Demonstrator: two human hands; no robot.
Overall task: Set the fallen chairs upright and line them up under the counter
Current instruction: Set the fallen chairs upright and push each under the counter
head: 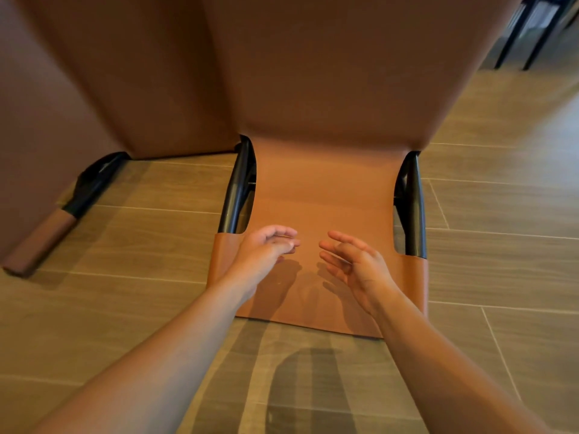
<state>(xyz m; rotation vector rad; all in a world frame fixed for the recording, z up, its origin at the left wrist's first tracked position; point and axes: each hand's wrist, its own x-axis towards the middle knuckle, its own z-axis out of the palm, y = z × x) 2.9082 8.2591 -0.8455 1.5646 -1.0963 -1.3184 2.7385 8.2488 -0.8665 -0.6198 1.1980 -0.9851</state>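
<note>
While bare wood-look floor [501,214] lay open on both sides, a tan leather chair [319,189] lay on it, a second chair [94,89] just left. Over its near edge, left hand [266,250] and right hand [354,261] hovered, fingers loosely spread, grasping nothing.

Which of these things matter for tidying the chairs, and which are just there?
Job: tan chair lying ahead; second tan chair at left; left hand and right hand, both open over the first.
Just there: black legs top right; tiled floor.
</note>
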